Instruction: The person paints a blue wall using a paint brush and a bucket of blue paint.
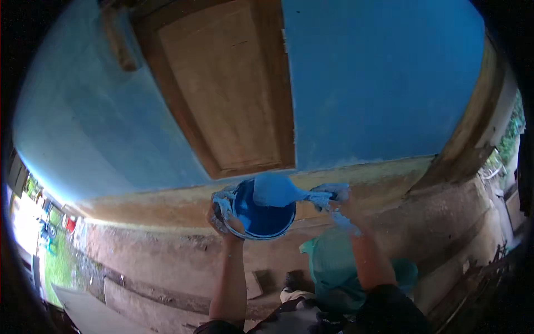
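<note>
Right now we hold a small bucket of blue paint [261,217] near the middle of the view, our left hand [224,214] wrapped closed around its rim at nine o'clock, fingers smeared with paint. Our right hand [332,197], at three o'clock from the bucket, is closed on the handle of a wide paintbrush [276,190] whose loaded bristles lie over the bucket's mouth. Beyond, at twelve o'clock, stand a wooden door [228,83] and a blue wall [384,78]; a teal sack [334,267] lies at five o'clock.

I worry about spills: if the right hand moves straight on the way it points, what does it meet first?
The right hand points left along its brush, so probably the paint bucket; depth is unclear.
</note>
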`<state>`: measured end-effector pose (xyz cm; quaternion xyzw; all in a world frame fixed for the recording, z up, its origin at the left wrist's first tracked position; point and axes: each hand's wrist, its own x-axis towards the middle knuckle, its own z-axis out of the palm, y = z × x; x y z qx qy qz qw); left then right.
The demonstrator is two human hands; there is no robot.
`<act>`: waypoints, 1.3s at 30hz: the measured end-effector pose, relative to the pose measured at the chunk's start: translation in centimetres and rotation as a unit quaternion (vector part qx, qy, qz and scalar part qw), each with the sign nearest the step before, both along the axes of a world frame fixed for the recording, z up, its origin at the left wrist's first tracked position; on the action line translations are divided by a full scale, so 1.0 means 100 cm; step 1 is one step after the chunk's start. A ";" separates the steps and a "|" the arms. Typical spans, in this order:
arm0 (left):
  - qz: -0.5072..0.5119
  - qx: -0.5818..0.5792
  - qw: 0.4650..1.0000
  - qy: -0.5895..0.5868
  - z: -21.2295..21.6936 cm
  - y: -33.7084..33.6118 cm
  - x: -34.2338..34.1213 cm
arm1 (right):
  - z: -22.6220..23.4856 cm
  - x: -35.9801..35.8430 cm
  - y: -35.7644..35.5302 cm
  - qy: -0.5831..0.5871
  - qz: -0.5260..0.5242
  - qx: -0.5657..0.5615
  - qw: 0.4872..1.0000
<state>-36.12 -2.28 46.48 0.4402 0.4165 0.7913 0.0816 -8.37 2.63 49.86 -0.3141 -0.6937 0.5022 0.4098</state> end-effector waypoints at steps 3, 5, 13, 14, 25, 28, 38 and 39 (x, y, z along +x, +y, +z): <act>-0.036 -0.037 0.998 -0.025 -0.010 0.036 0.012 | -0.035 0.005 0.009 0.129 0.010 -0.181 0.975; -0.053 -0.038 0.997 -0.028 -0.013 0.045 0.018 | -0.051 0.004 0.011 0.209 0.018 -0.260 0.943; -0.107 -0.052 0.993 0.007 -0.015 0.104 0.033 | -0.110 0.022 0.078 0.253 -0.137 -0.186 0.940; -0.114 -0.036 0.992 -0.043 -0.017 0.109 0.032 | -0.120 0.017 0.090 0.239 -0.164 -0.113 0.950; -0.101 -0.019 0.994 -0.039 -0.015 0.106 -0.020 | -0.091 -0.067 0.159 -0.235 -0.517 0.248 0.785; -0.126 -0.029 0.989 -0.075 -0.022 0.105 -0.030 | -0.086 -0.074 0.163 -0.241 -0.494 0.268 0.791; -0.071 -0.021 0.986 -0.147 -0.021 0.103 -0.050 | -0.188 -0.087 0.159 -0.374 -0.459 0.096 0.800; -0.101 -0.011 0.987 -0.128 -0.017 0.102 -0.051 | -0.182 -0.086 0.157 -0.421 -0.439 0.035 0.793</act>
